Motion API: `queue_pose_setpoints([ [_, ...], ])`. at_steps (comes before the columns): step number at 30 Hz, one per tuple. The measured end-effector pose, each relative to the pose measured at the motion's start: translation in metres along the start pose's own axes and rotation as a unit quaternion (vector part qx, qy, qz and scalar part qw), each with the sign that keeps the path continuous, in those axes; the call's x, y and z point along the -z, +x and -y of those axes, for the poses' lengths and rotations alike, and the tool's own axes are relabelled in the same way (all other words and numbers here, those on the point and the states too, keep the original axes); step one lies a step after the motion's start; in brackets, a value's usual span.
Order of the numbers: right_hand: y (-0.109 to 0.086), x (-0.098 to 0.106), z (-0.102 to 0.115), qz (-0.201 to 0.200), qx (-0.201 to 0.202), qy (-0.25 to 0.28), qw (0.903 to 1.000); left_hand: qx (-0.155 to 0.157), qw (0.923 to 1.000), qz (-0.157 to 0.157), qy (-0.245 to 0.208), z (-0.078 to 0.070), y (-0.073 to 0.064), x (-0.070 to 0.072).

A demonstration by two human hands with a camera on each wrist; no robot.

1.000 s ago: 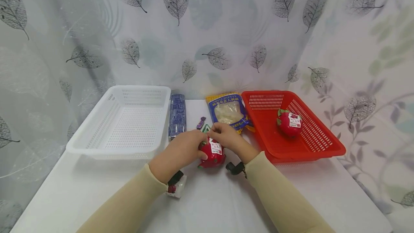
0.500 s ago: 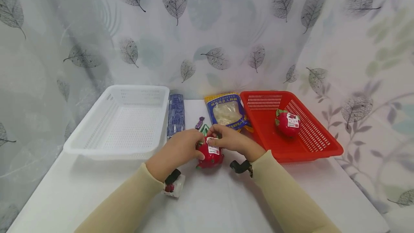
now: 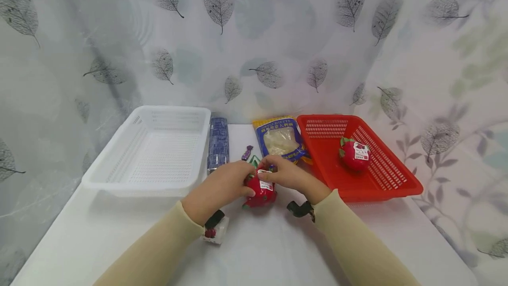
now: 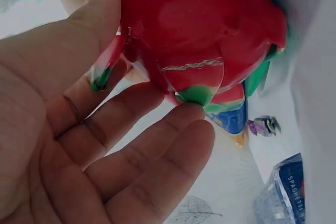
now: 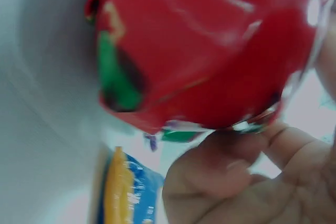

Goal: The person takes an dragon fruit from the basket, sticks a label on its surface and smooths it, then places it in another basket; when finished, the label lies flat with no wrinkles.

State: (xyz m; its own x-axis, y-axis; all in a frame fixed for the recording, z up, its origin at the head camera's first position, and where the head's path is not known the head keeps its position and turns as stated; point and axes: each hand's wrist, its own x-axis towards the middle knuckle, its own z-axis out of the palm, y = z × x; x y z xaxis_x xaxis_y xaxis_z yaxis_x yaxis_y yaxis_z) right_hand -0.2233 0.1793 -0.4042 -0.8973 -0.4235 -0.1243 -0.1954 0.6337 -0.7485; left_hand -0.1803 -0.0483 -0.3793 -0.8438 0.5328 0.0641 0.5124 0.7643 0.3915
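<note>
A glossy red dragon fruit (image 3: pixel 262 195) with green-tipped scales and a white label (image 3: pixel 267 185) rests on the white table between both hands. My left hand (image 3: pixel 224 184) holds it from the left, thumb on its near side. In the left wrist view, that thumb (image 4: pixel 100 9) presses the red skin while the fingers reach behind. My right hand (image 3: pixel 291 175) pinches at the label's upper edge, its fingertips covering part of the print. The right wrist view has thumb and index finger meeting just beyond the fruit (image 5: pixel 199 45). A second labelled dragon fruit (image 3: pixel 356 156) lies in the red basket (image 3: pixel 329 180).
A white basket (image 3: pixel 144 184) stands at left. Beside it lies a blue spaghetti packet (image 3: pixel 218 142). Behind the hands are a purple-wrapped candy (image 3: pixel 247 152) and a blue-and-yellow orecchiette bag (image 3: pixel 279 138). A small white packet (image 3: pixel 217 231) lies by the left wrist.
My right fingers have moved from the fruit's leafy top to the label's upper edge, and the right wrist has shifted slightly right. The left hand keeps its hold.
</note>
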Motion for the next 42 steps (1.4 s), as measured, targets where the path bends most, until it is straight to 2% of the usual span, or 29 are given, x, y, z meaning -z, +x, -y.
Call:
queue_pose_setpoints([
  [4, -0.013, 0.006, 0.003, -0.023, 0.003, -0.043, 0.9988, -0.021, 0.9996, 0.014, 0.010, -0.003, 0.002, 0.002],
  [10, -0.026, 0.009, 0.011, -0.027, -0.006, -0.061, 0.9978, -0.035, 0.9987, 0.022, 0.030, -0.003, 0.003, 0.007],
  [12, -0.028, 0.008, 0.012, -0.031, -0.014, -0.065, 0.9973, -0.028, 0.9987, 0.024, 0.035, -0.002, 0.001, 0.009],
  [17, -0.032, 0.004, 0.017, -0.049, -0.036, -0.077, 0.9951, 0.020, 0.9983, 0.032, 0.043, 0.001, -0.005, 0.017],
  [20, -0.035, 0.000, 0.025, -0.052, -0.040, -0.098, 0.9930, 0.036, 0.9979, 0.032, 0.043, 0.003, -0.008, 0.024],
  [28, -0.036, -0.016, 0.045, -0.011, -0.020, -0.125, 0.9919, 0.038, 0.9976, 0.035, 0.046, 0.004, -0.013, 0.032],
  [33, -0.032, -0.025, 0.043, 0.001, -0.016, -0.149, 0.9888, 0.031, 0.9978, 0.033, 0.047, 0.007, -0.014, 0.031],
  [42, -0.028, -0.030, 0.038, 0.017, -0.032, -0.129, 0.9910, 0.040, 0.9979, 0.036, 0.036, 0.007, -0.015, 0.030],
])
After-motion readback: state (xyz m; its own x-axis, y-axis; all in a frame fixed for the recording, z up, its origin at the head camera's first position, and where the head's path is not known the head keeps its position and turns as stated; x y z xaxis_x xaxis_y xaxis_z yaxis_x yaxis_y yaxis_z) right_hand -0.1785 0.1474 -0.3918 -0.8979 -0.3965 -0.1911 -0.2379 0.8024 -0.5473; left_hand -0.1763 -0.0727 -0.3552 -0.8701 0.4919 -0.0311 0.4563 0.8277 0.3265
